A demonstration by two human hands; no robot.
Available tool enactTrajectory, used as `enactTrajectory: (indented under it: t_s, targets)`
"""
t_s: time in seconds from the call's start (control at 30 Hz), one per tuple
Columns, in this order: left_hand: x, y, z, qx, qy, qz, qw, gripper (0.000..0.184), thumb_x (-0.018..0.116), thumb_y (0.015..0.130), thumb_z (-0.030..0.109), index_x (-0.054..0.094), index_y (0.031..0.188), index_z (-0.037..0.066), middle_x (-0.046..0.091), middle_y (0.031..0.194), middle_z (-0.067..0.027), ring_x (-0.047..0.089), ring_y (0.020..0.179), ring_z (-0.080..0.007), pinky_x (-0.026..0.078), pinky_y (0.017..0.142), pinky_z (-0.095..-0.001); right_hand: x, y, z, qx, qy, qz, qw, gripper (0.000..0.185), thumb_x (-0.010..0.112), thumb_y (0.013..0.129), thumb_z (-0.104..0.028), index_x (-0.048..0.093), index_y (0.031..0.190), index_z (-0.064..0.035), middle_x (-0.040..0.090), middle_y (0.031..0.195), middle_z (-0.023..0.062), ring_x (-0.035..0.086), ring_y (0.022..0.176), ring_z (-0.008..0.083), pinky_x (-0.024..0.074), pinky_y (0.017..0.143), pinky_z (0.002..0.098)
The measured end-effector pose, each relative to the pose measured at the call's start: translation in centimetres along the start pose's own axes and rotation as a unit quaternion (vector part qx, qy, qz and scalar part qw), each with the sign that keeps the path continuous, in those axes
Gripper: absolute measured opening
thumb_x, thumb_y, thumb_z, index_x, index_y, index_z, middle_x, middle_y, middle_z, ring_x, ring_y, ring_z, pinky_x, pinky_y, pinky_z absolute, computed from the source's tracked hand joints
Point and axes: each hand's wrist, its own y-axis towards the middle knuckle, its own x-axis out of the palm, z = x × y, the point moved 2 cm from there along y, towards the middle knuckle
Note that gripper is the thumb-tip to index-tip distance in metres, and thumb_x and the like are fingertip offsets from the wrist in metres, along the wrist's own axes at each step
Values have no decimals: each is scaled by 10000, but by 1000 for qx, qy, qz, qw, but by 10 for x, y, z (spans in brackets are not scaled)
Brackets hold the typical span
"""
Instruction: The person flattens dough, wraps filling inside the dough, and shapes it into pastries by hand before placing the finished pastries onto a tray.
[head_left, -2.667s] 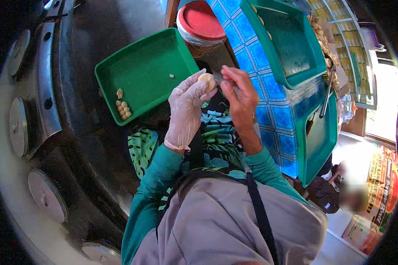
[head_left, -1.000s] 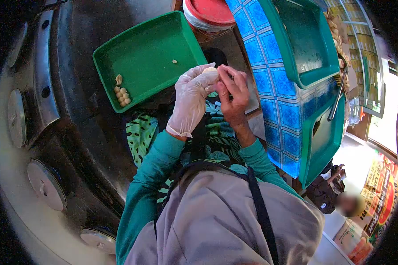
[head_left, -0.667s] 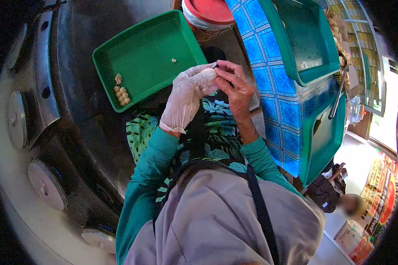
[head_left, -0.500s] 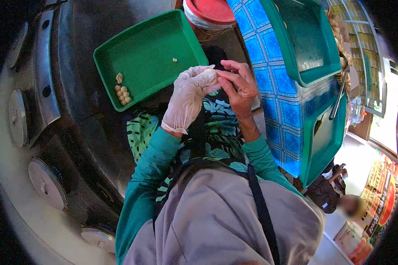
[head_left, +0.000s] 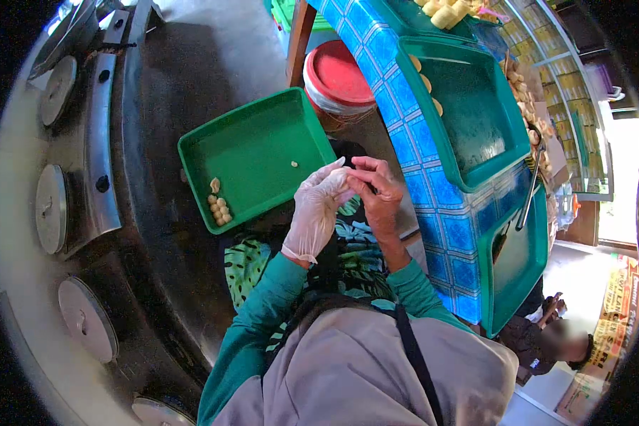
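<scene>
My left hand [head_left: 318,206], in a thin white glove, is closed with its fingers curled around what looks like a small pale piece of dough [head_left: 343,182], mostly hidden. My bare right hand [head_left: 378,193] meets it from the right, thumb and forefinger pinched at the same spot, other fingers bent. Both hands are above my lap, beside the near right corner of a green tray [head_left: 263,142]. In the tray's lower left corner, several round dough balls [head_left: 219,210] sit close together, with an uneven dough lump [head_left: 214,185] just above them. A small dough scrap [head_left: 294,164] lies farther right.
A red-lidded bucket [head_left: 341,71] stands behind the tray. On the right, a table with a blue checked cloth [head_left: 405,142] carries a green tray [head_left: 468,106] with pale pieces along its edge, and another green tray [head_left: 515,263]. Round metal lids [head_left: 85,319] line the left. A person [head_left: 539,344] is at lower right.
The view has shifted, so the trays and hands appear lower and more of the table's far end shows. My hands stay together, fingers only slightly moved. The dough balls have not moved in the tray.
</scene>
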Motion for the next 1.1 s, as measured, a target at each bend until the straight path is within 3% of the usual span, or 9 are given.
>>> enactTrajectory:
  t_s: [0.13,0.2,0.3,0.43,0.6,0.73,0.8,0.9,1.1]
  targets:
    - [-6,2,-3,30,-22,9,999,346,585,953,95,519,1273,-18,649,1108,-116,650,975,-177,539,863,-301,-2,4,-23,-213,-193,-13,958,197,716,801,-75,711,994,-33,649,1106,124,599,979,237,485,844,368]
    - [-3,2,-3,33,-33,20,999,346,588,950,93,520,1269,-21,645,1112,-119,648,1000,-192,535,890,-308,1,-1,-17,-198,-187,-25,962,236,690,818,-76,696,1051,-37,641,1126,138,597,990,256,484,838,377]
    - [-1,5,-1,26,-68,20,997,388,612,932,61,491,1284,-47,652,1069,-114,649,983,-184,542,846,-328,5,-2,-5,22,6,30,999,282,676,831,-102,700,1105,-44,627,1151,147,579,1002,301,480,840,395]
    - [-5,4,-3,61,-62,9,996,429,576,947,70,438,1338,-41,639,1112,-142,640,1028,-210,530,878,-294,8,-4,-4,-148,-185,-34,971,300,678,862,-191,694,1131,-59,602,1182,164,546,1031,325,463,862,431]
    - [-11,10,-5,52,-54,51,996,373,610,923,34,498,1264,-66,658,1057,-129,664,950,-200,545,829,-279,14,-9,-1,-224,-282,-12,933,273,678,866,-212,713,1085,-52,586,1218,176,549,1021,365,448,881,456]
    - [-8,3,4,44,-13,66,997,289,633,889,14,570,1160,-64,671,977,-110,672,875,-181,562,798,-284,14,-13,3,-216,-235,-27,947,292,671,879,-237,701,1103,-52,589,1194,184,546,1008,355,453,868,455]
    - [-8,3,4,48,-12,53,997,273,641,878,10,585,1134,-63,672,956,-101,672,857,-172,567,791,-282,14,-16,9,-94,-119,-31,988,271,641,899,-191,700,1118,-43,613,1167,165,558,1015,311,454,885,412]
    - [-9,5,4,56,14,81,995,295,641,868,6,578,1147,-65,669,960,-93,668,846,-157,566,799,-273,16,-17,11,-33,-21,-15,999,265,606,919,-164,696,1135,-40,626,1155,151,564,1028,278,450,900,369]
    - [1,0,6,73,-33,9,997,400,648,878,19,526,1251,-57,628,1107,-123,654,943,-186,549,867,-287,19,-17,6,-36,-37,-6,999,313,532,966,-240,691,1164,-57,594,1232,164,539,1095,297,403,972,395]
